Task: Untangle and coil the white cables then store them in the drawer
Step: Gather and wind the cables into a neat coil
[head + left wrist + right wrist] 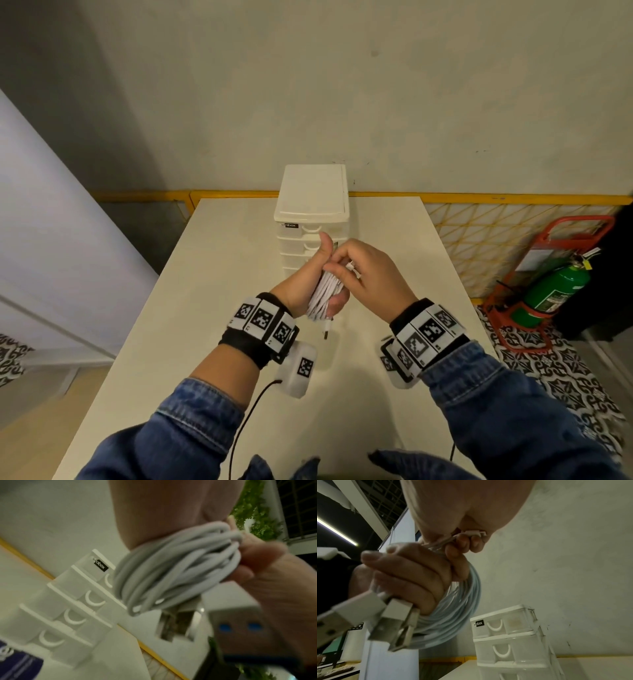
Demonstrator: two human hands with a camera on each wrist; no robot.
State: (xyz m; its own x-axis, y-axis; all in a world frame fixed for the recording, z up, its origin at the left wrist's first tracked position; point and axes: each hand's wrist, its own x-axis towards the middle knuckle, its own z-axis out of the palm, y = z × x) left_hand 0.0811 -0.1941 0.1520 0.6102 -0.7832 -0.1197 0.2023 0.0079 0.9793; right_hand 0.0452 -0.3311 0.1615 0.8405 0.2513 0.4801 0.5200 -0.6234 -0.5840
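My left hand grips a coiled bundle of white cables above the white table, thumb pointing up. Its fingers wrap round the coil. Two USB plugs stick out below the fist; one plug hangs under the coil. My right hand pinches a small white connector and cable end at the top of the coil. The white drawer unit stands just behind the hands, its visible drawers shut.
The table's far edge meets a yellow rail and mesh fence. A green fire extinguisher in a red stand sits on the patterned floor at the right. A black wire trails from my left wrist camera.
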